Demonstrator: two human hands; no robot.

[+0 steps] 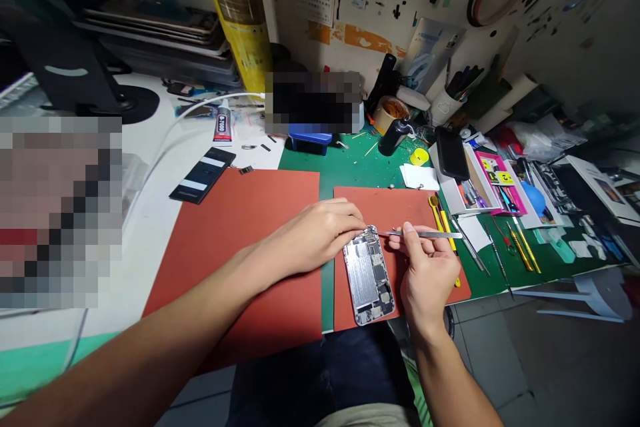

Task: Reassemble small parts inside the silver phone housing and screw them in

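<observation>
One opened phone chassis (369, 275), back shell face up with internals exposed, lying on the smaller of two red work mats (395, 207); bigger red mat (240, 240) sits just left, both on the green cutting mat (360, 167). My left hand (313, 235) is curled loosely, fingertips resting on the phone's top left corner, holding nothing else. My right hand (425, 273) is pinched narrow around one pair of metal tweezers (425, 234), tips pointing left and meeting the phone's top edge; hand sits just right of the chassis. Right of that, loose on the mat: two yellow-handled tools (443, 221) under the tweezers, two more yellow-handled ones (523, 247) further right, several thin metal picks (495, 257) between. Further back, an open white box (457, 197) holds small tools, a black phone (451, 153) leaning on its rim; a pink tray (493, 170) beside it holds more bits, can't tell what exactly. Left side: one black battery (203, 175) off the big mat's corner, one tube of adhesive (223, 123) behind it. Far back: a white cup (443, 107) stuffed with pens, a tape roll (390, 112), one black bottle (393, 137), one yellow cylinder (240, 13) against the wall.
</observation>
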